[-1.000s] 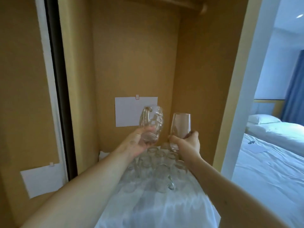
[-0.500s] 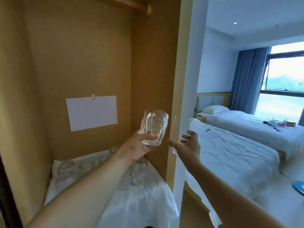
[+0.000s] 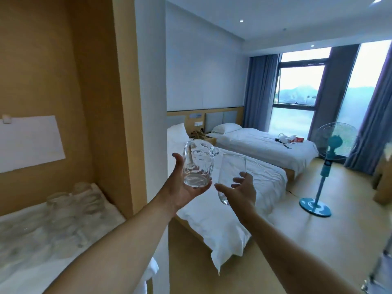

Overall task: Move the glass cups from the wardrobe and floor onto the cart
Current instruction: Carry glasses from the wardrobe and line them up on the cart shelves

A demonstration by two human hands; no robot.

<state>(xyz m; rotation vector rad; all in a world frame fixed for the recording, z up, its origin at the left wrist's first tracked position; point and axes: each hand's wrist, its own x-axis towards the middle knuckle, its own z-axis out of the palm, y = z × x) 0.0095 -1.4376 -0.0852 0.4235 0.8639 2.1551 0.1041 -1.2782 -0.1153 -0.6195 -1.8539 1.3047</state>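
Since the earlier frames my view has swung right, away from the wardrobe (image 3: 63,81) interior and toward the bedroom; both my arms have come out past the wardrobe's side panel. My left hand (image 3: 182,187) cups the glass mug (image 3: 198,164) from below, thumb raised along its left side, fingers curled under its base. My right hand (image 3: 237,190) holds the tall glass (image 3: 232,172), thumb on the near side and fingers wrapped round the far side. The two glasses stand upright, just beside each other, in front of the near bed (image 3: 229,209). The remaining glass cups (image 3: 70,206) lie blurred on the white cloth (image 3: 31,262) of the wardrobe shelf, lower left. A blue pedestal fan (image 3: 326,166) stands on the floor to the right, before the curtained window (image 3: 297,96). The cart is not identifiable.
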